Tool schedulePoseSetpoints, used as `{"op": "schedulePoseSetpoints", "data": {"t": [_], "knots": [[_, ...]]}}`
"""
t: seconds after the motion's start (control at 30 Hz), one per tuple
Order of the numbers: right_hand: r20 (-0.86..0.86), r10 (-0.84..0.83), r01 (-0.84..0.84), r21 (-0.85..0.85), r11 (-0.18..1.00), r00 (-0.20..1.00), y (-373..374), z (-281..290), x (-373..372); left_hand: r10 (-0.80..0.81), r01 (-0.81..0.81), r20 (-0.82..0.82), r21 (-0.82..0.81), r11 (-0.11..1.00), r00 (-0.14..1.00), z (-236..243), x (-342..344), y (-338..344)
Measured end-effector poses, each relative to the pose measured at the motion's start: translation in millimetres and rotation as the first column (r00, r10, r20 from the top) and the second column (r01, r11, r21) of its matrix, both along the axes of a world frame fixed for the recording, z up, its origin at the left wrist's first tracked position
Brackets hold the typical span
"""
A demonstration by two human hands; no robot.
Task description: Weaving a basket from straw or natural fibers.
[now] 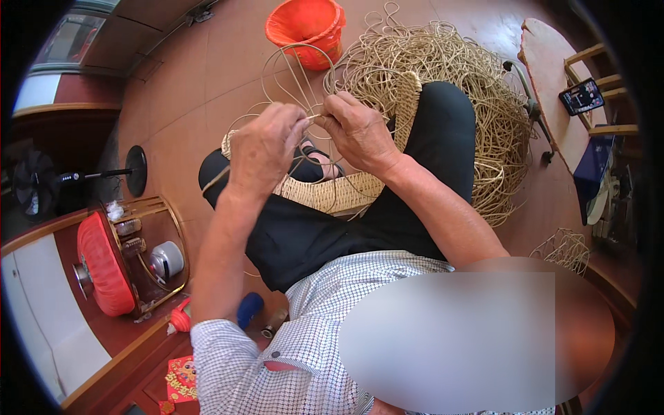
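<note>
My left hand (pixel 266 142) and my right hand (pixel 360 131) meet above my knees, fingertips pinched on a thin tan cord (pixel 315 117). Loops of the cord rise beyond my hands, and a length trails off to the left past my left wrist. Across my lap lies a curved woven straw band (pixel 335 192); one end stands up beside my right knee, while its left part is partly hidden behind my left hand. How the strands cross between my fingertips is too small to make out.
A large tangled heap of cord (pixel 449 83) covers the floor at the far right, beside a red lined bucket (pixel 304 28). On the right stands a round-edged table (pixel 546 62) with a phone (pixel 582 97). A fan (pixel 38 183) and a rack with a kettle (pixel 167 261) are at left.
</note>
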State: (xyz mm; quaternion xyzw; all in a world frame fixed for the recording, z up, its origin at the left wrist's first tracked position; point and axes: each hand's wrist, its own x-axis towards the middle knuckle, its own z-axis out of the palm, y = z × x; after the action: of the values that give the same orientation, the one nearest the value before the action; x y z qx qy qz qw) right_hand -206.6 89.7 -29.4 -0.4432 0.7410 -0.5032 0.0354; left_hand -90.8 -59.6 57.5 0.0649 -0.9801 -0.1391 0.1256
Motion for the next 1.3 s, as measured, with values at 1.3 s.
{"op": "schedulePoseSetpoints", "data": {"t": [1.3], "knots": [[-0.075, -0.264, 0.259, -0.072, 0.963, 0.962, 16, 52, -20, -0.047, 0.033, -0.157, -0.086, 0.996, 0.987, 11, -99, -76]]}}
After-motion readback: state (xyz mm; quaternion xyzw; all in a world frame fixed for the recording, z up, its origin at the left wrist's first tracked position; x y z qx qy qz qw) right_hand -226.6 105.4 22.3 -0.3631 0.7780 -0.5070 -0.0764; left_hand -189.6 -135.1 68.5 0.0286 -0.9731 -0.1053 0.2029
